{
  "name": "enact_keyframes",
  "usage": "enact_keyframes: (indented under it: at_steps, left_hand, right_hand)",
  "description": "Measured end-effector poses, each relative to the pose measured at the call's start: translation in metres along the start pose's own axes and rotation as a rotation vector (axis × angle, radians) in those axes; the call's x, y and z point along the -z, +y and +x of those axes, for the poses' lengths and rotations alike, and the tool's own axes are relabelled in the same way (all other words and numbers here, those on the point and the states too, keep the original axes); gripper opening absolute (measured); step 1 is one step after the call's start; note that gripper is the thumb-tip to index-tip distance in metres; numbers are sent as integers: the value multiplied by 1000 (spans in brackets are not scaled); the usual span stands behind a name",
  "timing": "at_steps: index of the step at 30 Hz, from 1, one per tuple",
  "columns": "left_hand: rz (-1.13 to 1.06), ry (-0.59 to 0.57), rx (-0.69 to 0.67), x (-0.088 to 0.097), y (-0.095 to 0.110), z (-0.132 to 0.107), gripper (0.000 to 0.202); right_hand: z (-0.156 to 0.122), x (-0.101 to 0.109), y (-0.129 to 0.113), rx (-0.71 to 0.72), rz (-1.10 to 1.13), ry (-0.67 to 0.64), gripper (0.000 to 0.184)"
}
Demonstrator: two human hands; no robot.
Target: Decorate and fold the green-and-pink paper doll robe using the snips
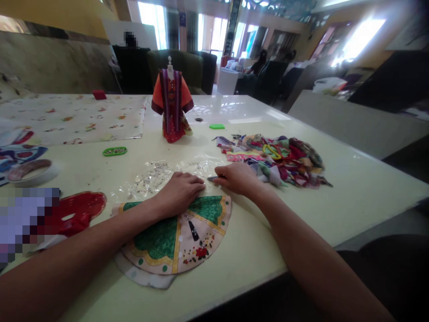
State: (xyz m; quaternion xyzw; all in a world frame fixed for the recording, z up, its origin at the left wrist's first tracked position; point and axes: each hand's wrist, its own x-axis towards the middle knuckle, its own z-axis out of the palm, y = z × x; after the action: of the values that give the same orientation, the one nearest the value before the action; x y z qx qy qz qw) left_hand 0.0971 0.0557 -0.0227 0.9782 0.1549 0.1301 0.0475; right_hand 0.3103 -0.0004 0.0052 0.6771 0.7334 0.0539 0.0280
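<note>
My left hand lies palm down, fingers stretched out, across the upper edge of a fan-shaped cloth piece in green, cream and gold. A red flower and a dark tassel motif decorate its cream panel. In my right hand, closed fingers grip a slim, dark, pen-like tool, its tip towards my left fingertips. What kind of tool it is I cannot tell. Just beyond both hands, clear plastic sheets carry many small shiny bits, perhaps gems. A white layer shows under the cloth's lower edge.
A small dress form in an orange-and-maroon robe stands at the back. Fabric scraps with yellow-handled scissors are heaped at right. Further left are a green tray, a tape roll and red cloth. People sit in the background.
</note>
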Motion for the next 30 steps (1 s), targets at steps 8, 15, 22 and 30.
enact_keyframes:
  at_steps: [8, 15, 22, 30]
  left_hand:
    - [-6, 2, 3, 0, 1, 0, 29]
    - [-4, 5, 3, 1, 0, 0, 28]
    - [-4, 4, 0, 0, 0, 0, 28]
    - [-8, -2, 5, 1, 0, 0, 28]
  right_hand:
    - [-4, 4, -6, 16, -81, 10, 25]
    - [-4, 2, -6, -9, -66, 20, 26]
    - [-1, 0, -1, -64, 5, 35, 27]
    - [0, -1, 2, -57, 17, 41, 28]
